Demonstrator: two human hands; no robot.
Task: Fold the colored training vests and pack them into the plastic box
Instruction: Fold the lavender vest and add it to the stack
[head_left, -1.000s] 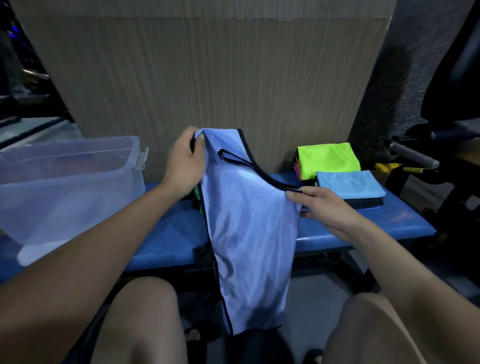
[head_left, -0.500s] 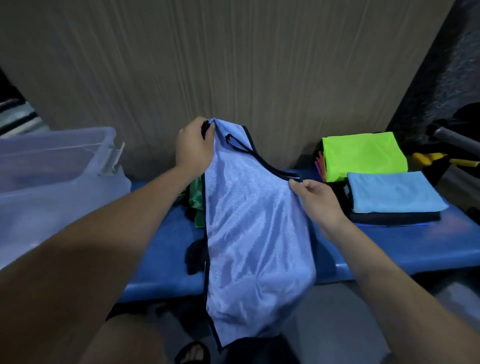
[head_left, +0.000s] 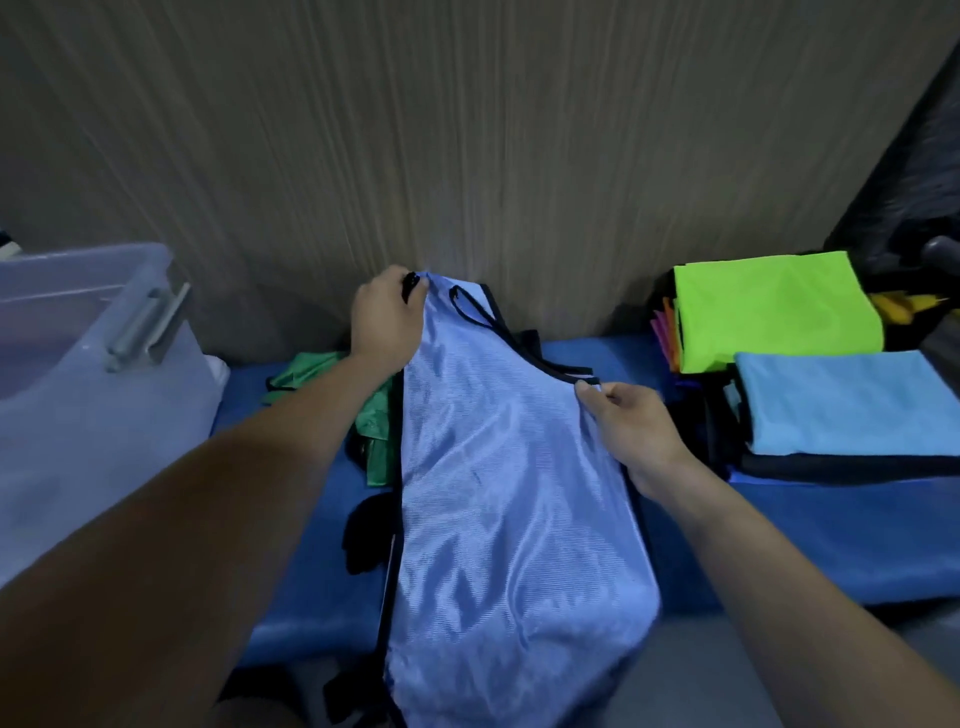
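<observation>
A light blue mesh vest (head_left: 509, 509) with black trim lies lengthwise on the blue bench (head_left: 831, 540), its lower end hanging over the front edge. My left hand (head_left: 387, 317) grips the vest's shoulder strap at the far end, near the wall. My right hand (head_left: 628, 421) pinches the vest's right edge by the armhole. A crumpled green vest (head_left: 374, 415) lies under my left forearm. The clear plastic box (head_left: 98, 395) stands at the left. Folded vests are stacked at the right: a lime one (head_left: 774, 312) and a sky-blue one (head_left: 852, 405) on dark ones.
A wood-grain panel (head_left: 467, 156) rises right behind the bench. A dark piece of cloth (head_left: 369, 530) lies left of the blue vest. Dark equipment and a yellow object (head_left: 904, 304) sit at the far right.
The view has dropped closer to the bench. Both hands lowered the blue vest, so more of it now rests on the bench. The grips are unchanged.
</observation>
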